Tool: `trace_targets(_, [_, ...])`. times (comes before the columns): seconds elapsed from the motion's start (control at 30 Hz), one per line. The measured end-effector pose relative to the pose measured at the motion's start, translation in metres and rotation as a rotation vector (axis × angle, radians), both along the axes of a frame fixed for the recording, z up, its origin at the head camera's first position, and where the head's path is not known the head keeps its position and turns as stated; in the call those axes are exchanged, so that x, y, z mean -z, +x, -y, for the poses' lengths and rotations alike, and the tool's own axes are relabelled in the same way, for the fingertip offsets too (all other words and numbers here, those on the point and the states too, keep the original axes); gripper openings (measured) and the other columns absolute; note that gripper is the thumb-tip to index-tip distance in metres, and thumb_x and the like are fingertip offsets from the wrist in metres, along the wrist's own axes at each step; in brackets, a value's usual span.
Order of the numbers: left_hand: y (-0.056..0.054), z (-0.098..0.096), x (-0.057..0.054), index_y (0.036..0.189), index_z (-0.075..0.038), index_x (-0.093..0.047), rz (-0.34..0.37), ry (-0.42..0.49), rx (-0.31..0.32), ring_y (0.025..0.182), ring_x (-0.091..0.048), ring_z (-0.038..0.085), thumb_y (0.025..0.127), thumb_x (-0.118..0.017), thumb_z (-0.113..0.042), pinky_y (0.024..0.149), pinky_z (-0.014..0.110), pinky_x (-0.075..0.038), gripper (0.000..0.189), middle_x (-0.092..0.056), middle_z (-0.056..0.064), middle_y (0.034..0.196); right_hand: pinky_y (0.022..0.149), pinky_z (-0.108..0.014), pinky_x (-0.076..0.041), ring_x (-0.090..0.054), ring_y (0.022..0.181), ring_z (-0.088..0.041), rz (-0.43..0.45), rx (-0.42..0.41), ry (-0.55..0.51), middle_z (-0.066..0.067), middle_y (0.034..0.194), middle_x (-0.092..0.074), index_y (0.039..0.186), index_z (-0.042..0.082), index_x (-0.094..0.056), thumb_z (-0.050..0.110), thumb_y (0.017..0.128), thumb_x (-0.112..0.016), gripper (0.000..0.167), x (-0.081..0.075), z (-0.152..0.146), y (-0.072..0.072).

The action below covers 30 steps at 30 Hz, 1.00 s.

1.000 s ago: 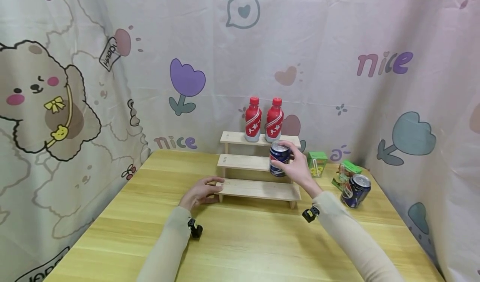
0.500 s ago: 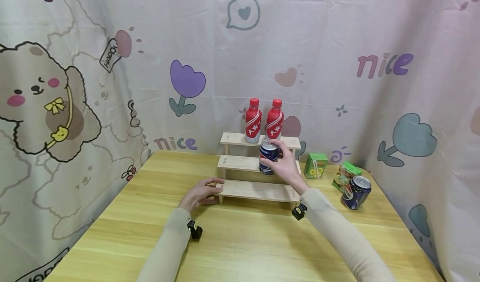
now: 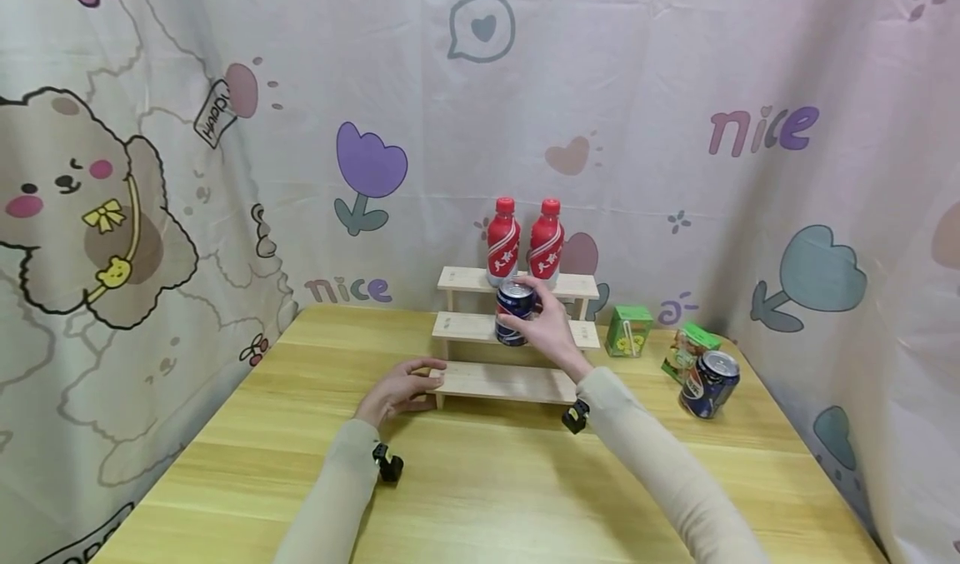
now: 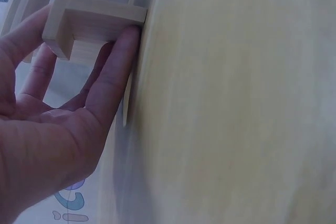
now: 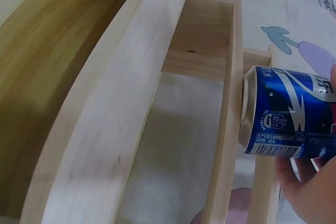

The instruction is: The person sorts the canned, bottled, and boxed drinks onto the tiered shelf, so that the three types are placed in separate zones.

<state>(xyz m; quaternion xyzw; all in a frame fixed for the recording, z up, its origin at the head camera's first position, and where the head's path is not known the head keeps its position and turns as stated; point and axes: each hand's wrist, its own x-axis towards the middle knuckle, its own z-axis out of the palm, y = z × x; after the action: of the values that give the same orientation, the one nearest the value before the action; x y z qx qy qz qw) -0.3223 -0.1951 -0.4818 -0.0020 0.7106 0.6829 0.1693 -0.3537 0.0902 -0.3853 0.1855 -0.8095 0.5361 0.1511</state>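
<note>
My right hand (image 3: pixel 551 331) grips a dark blue soda can (image 3: pixel 512 304) upright by its sides. In the right wrist view the base of the can (image 5: pixel 286 113) is right at the edge of the middle tier. A three-tier wooden display rack (image 3: pixel 498 381) stands on the table. My left hand (image 3: pixel 397 391) holds the left end of its lowest tier, and in the left wrist view the fingers (image 4: pixel 113 80) lie around the end of the board. Two red bottles, a left bottle (image 3: pixel 503 243) and a right bottle (image 3: pixel 547 241), stand on the top tier.
On the table to the right of the rack stand a green drink carton (image 3: pixel 628 332), a second green carton (image 3: pixel 684 352) and another blue can (image 3: pixel 709 386) in front of it. A patterned curtain (image 3: pixel 637 89) hangs behind the wooden table (image 3: pixel 480 481).
My right hand has carried the can leftward along the middle tier and slightly downward. The left hand has stayed at the rack's lowest tier.
</note>
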Motion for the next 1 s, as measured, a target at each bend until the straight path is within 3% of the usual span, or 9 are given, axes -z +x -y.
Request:
trace_targets(0.23, [0.002,-0.005,0.002,0.129,-0.010,-0.061,-0.009,0.013,0.004,0.098,-0.061,0.022,0.090,-0.070,-0.011,0.088,0.045,-0.057,0.040,-0.053,0.014,0.126,0.098,-0.050,-0.051,-0.057,0.120,-0.027,0.019,0.006,-0.008,-0.009,0.132,-0.058,0.137,0.035,-0.045,0.029,0.076,-0.086,0.074,0.001,0.006,-0.005])
trace_targets(0.4, [0.002,-0.005,0.002,0.129,-0.010,-0.061,-0.007,0.013,-0.007,0.099,-0.061,0.024,0.089,-0.072,-0.011,0.088,0.044,-0.058,0.042,-0.054,0.016,0.125,0.103,-0.049,-0.048,-0.056,0.124,-0.025,0.032,0.033,-0.034,-0.008,0.134,-0.059,0.142,0.029,-0.041,0.030,0.074,-0.087,0.082,0.003,0.012,-0.012])
trace_targets(0.8, [0.001,-0.002,0.001,0.127,-0.011,-0.063,0.007,0.001,-0.022,0.100,-0.062,0.026,0.087,-0.073,-0.012,0.088,0.045,-0.057,0.042,-0.057,0.016,0.123,0.104,-0.046,-0.048,-0.052,0.128,-0.028,0.041,0.085,0.009,-0.009,0.139,-0.049,0.145,0.021,-0.041,0.036,0.073,-0.087,0.087,0.002,0.019,-0.015])
trace_targets(1.0, [0.000,-0.003,0.002,0.126,-0.012,-0.063,0.003,-0.002,-0.021,0.102,-0.061,0.025,0.087,-0.073,-0.011,0.088,0.045,-0.057,0.041,-0.055,0.016,0.126,0.106,-0.050,-0.045,-0.050,0.129,-0.028,0.048,0.101,0.035,-0.007,0.140,-0.050,0.145,0.024,-0.041,0.037,0.073,-0.087,0.087,0.002,0.022,-0.015])
